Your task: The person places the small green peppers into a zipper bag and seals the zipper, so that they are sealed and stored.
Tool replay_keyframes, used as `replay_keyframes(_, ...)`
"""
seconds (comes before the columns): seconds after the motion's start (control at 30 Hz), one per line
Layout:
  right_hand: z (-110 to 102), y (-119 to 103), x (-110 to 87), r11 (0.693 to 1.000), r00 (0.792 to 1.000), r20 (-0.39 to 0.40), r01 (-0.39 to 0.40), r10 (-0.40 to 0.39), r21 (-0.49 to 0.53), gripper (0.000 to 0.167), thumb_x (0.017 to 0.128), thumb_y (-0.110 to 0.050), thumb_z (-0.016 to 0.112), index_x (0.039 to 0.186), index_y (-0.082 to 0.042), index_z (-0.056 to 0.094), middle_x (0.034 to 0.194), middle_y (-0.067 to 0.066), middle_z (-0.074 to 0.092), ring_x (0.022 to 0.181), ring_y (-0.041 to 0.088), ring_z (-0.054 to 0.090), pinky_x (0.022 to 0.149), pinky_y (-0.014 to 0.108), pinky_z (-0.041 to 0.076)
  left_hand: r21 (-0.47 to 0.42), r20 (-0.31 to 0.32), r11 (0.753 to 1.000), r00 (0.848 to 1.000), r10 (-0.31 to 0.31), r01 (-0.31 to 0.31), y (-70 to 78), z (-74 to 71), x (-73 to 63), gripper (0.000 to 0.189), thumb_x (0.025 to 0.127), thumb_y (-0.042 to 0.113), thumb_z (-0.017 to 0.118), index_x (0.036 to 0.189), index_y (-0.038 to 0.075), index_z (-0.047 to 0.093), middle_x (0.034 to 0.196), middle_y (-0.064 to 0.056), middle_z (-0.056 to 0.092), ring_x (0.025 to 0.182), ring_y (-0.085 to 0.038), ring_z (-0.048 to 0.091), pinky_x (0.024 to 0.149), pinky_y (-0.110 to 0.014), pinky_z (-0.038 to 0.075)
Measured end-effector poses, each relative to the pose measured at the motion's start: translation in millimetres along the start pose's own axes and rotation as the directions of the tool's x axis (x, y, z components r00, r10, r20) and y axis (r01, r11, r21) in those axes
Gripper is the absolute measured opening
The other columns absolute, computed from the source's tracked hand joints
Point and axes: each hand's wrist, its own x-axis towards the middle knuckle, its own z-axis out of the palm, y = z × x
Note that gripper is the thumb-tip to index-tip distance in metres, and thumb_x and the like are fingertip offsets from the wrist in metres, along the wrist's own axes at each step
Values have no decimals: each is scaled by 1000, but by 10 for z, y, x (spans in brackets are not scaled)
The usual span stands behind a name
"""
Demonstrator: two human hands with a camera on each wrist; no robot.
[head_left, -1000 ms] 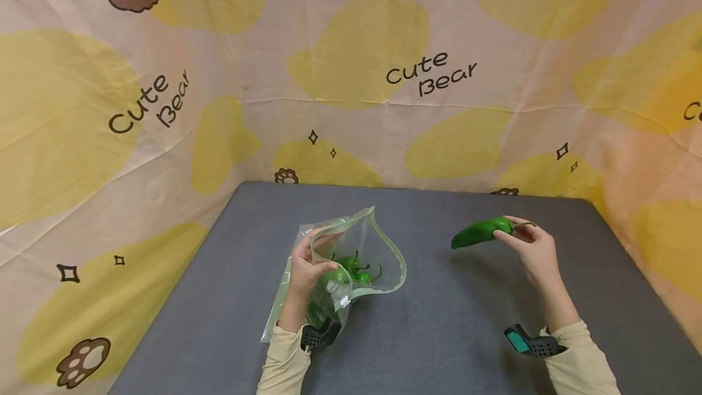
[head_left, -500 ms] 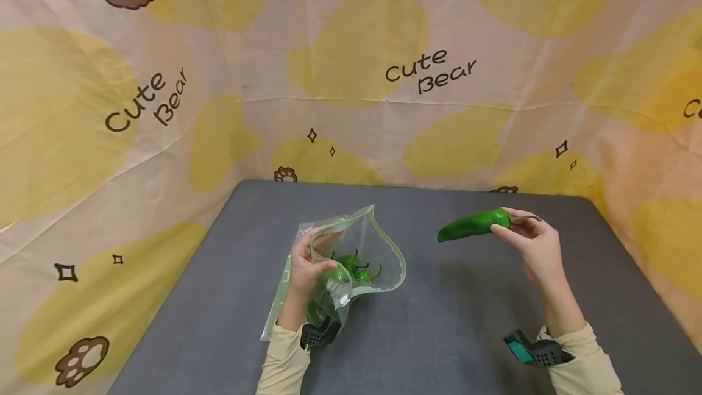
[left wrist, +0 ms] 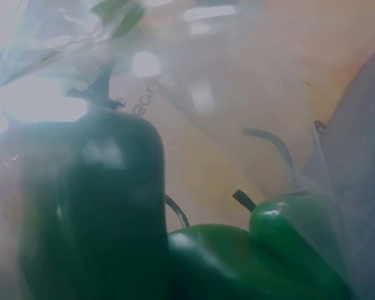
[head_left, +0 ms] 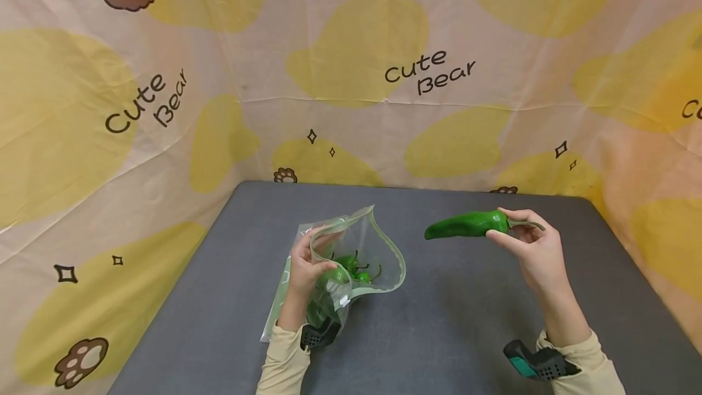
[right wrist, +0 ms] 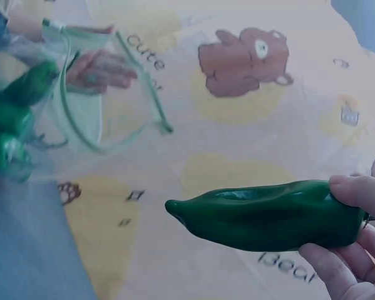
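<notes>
My left hand [head_left: 307,267] grips the left side of a clear zip bag [head_left: 390,242] with a pale green rim, its thumb at the rim and its fingers behind the film. The bag's mouth gapes toward the right. Several green peppers [head_left: 351,263] lie inside; in the left wrist view, peppers [left wrist: 100,206] with stems show through the plastic. To the right, above the table, my right hand [head_left: 534,249] pinches one long green pepper [head_left: 466,225] by its stem end. That pepper lies nearly level, its tip pointing left at the bag, apart from it.
A grey table [head_left: 428,334] spreads beneath both hands. Behind it and at the sides hangs a pink and yellow cloth [head_left: 351,47] with bear prints. A flat plastic piece with a green band [head_left: 278,297] lies beside the left forearm.
My right hand has raised the long pepper slightly and turned it more level, its tip shifting left toward the bag. The left hand and bag stay in place.
</notes>
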Motion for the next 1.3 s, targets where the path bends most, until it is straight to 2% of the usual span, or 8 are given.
replay_keyframes(0.27,98,-69,-37,989,994,90,43,-56,138,36,66,30,56,95,9,60,102,12,58,82,17,57,70,21,50,11,-2,1000,1000,-6,6,-7,-6,-10,53,73,21,73,120,8,53,116,-6,58,107,-20,53,95,-32,37)
replay_keyframes(0.43,166,-109,-48,982,986,143,57,-84,179,37,67,29,58,98,9,60,102,13,56,82,18,58,70,21,50,6,-3,1000,1000,-10,10,1,-2,-11,53,72,21,73,120,7,54,116,-6,58,107,-20,53,95,-31,36)
replay_keyframes(0.7,297,-125,-58,976,965,220,97,-140,197,41,66,26,61,104,10,60,100,14,52,82,17,57,69,21,50,5,-10,1000,1000,-19,19,10,4,-12,53,71,20,73,119,7,54,115,-6,58,106,-20,54,95,-31,36)
replay_keyframes(0.93,443,-134,-73,972,953,253,115,-166,203,29,68,17,67,92,5,56,97,10,51,86,18,55,71,21,50,-3,-7,1000,1000,-24,24,18,10,-7,53,71,18,73,119,7,54,114,-6,59,106,-20,54,93,-29,38)
replay_keyframes(1.07,496,-129,-92,980,956,259,97,-141,175,29,69,15,68,89,-1,55,96,8,50,86,17,54,70,21,50,-8,0,1000,1000,-10,10,14,10,-3,54,71,17,74,119,5,53,114,-7,59,106,-20,54,94,-30,37)
replay_keyframes(1.3,580,-70,-115,986,954,275,78,-117,147,30,68,18,67,87,0,54,95,9,49,86,17,55,69,22,50,6,-1,1000,1000,-6,6,16,27,3,54,72,19,73,120,7,53,114,-6,59,105,-20,54,93,-30,38)
